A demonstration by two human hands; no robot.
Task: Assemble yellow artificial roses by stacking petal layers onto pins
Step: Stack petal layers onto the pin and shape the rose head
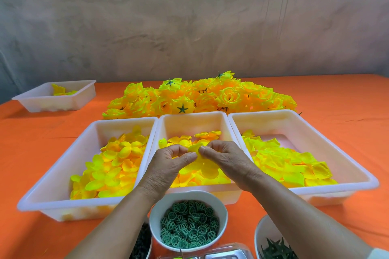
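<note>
**Pinching one petal layer over the middle tray**

Pinching a single yellow petal layer (194, 149) from both sides. Gripping its left edge with the left hand (172, 162), thumb pressed against forefinger. Gripping its right edge the same way with the right hand (223, 157), other fingers curled in behind. Probably teasing one layer free of its neighbours or feeling for the centre hole, hence the two-sided hold. Cannot tell whether a pin is already in hand; none visible between the fingertips (189, 154).

Held just above the middle tray (193, 114), over the loose layers lying there, so that a slipped piece would likely fall back among its own kind.

Flanked by a left tray (124, 121) and a right tray (294, 111), each with differently shaped yellow petals, seemingly sorted by layer and lined up within reach of either hand.

Nearer, right under the wrists: a white bowl (189, 194) of green rings (189, 225), and at near right a second bowl (257, 235) of dark green leafy pieces. Placed closest, presumably, as small parts wanted for every flower.

Beyond the trays: a heap of finished roses (200, 96), pushed to the far side, out of the working space. At far left, well apart, a small tray (52, 101) with only a few petals. Under everything, an orange cloth (336, 101).
</note>
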